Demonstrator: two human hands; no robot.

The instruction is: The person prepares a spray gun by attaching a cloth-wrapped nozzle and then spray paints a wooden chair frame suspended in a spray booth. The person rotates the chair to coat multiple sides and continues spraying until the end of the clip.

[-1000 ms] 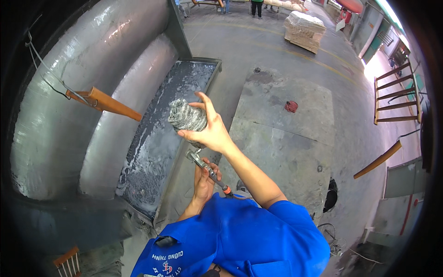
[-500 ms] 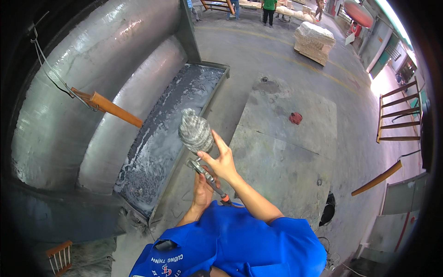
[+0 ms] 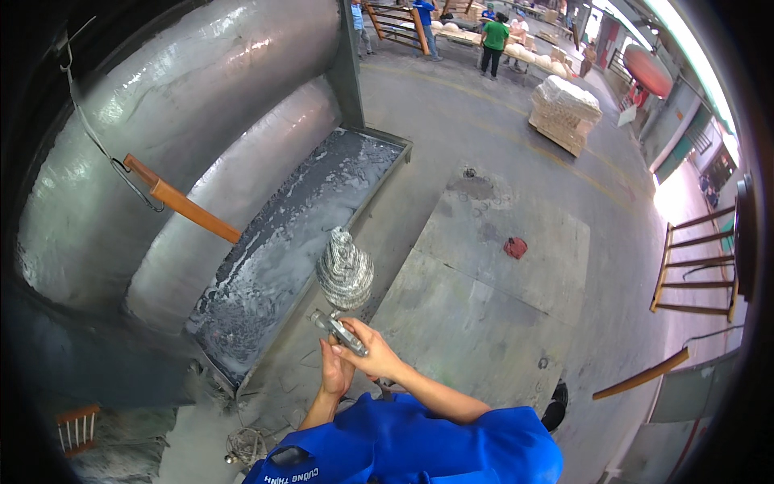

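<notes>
A spray gun with a grey, wrapped cup on top is held in front of my body. My right hand closes round the gun's metal body. Below and beside it, my left hand also grips the gun, its fingers partly hidden behind the right hand. The gun points left, toward a trough of foamy grey water. Beyond my hands on the left, an orange-brown wooden piece hangs from a wire hook over the trough.
A curved, wet metal wall rises behind the trough. A red cloth lies on the floor plates. At right hang a wooden slatted frame and a wooden bar. A wrapped pallet load and several people stand farther off.
My right hand has left the cup and come down onto the spray gun. The gun and cup sit lower in view, and the view has shifted. The hanging wooden piece stays about where it was.
</notes>
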